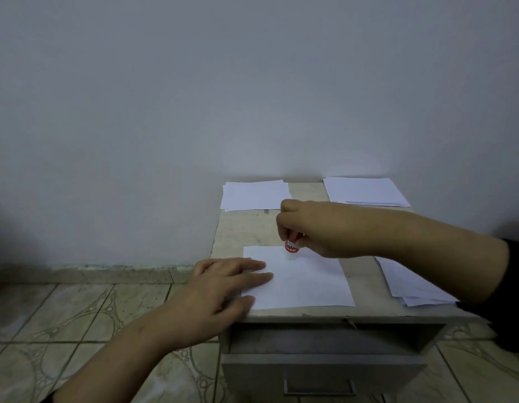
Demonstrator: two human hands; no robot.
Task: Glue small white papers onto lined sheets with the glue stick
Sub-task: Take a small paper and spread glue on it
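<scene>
The right hand [313,228] grips the glue stick [292,245] on the sheet [305,283] near the tabletop [246,228] front edge; the left hand [226,283] presses flat. Next, probably spread glue.

Bare tabletop [246,228] lies between 3 paper stacks [254,194] [366,191] [412,286]; wall [252,97] blocks behind.

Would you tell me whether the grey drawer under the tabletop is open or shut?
Open: the grey drawer front juts forward, exposing a dark gap beneath the tabletop.
</scene>
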